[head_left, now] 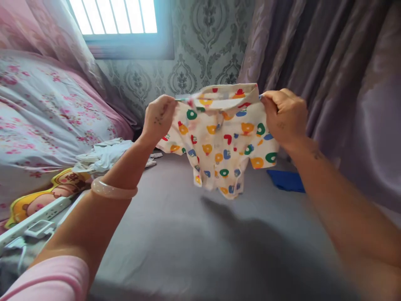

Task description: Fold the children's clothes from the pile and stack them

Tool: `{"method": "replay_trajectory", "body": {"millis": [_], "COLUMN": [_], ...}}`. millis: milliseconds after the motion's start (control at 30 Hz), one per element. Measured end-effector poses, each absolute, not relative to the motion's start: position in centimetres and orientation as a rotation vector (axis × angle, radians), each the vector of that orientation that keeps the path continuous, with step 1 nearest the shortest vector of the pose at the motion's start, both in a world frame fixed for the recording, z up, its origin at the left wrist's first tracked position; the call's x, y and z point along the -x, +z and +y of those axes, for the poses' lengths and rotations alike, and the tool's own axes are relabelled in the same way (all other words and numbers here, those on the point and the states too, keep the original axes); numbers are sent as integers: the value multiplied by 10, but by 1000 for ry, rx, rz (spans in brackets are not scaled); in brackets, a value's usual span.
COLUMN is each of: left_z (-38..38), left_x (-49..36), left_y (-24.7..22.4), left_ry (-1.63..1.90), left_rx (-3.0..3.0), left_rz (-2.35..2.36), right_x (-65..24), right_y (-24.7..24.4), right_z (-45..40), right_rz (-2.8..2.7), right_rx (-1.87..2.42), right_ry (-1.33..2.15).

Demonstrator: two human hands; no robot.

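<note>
A small white short-sleeved shirt point(216, 142) with a collar and colourful printed shapes hangs in the air between my two hands. My left hand point(159, 117) pinches it at one shoulder, fingers closed. At the opposite shoulder, my right hand point(285, 117) is closed on the cloth in the same way. The shirt is spread wide, its lower hem hanging above the grey sheet and slightly blurred. Its shadow falls on the sheet below.
A grey-sheeted bed point(169, 234) lies beneath. Crumpled pale clothes point(105, 154) are at the left, near a yellow cartoon cushion point(46, 196) and a power strip point(46, 215) with a plugged-in charger. A folded blue cloth point(286, 180) lies at the right, by purple curtains point(341, 96).
</note>
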State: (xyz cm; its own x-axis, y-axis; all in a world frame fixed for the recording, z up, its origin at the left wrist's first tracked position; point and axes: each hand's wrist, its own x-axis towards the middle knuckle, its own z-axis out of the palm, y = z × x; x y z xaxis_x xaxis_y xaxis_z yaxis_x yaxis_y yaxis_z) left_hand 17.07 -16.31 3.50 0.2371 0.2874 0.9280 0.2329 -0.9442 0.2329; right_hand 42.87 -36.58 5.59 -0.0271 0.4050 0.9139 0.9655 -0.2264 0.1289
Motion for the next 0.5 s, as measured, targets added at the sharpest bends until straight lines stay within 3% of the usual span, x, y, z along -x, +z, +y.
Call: {"method": "replay_trajectory", "body": {"millis": [300, 500], "left_z": [-167, -215], "left_x": [-172, -127], "left_y": [20, 22], "left_ry": [1998, 2019], "left_rx": [-2318, -2475], "left_rz": [516, 521], "right_x": [-431, -410], "right_y": [43, 47], "right_z": [-365, -408], "right_rz": [-1456, -1645], "right_rx": [1556, 1483], "right_ry": [-1219, -1244]}}
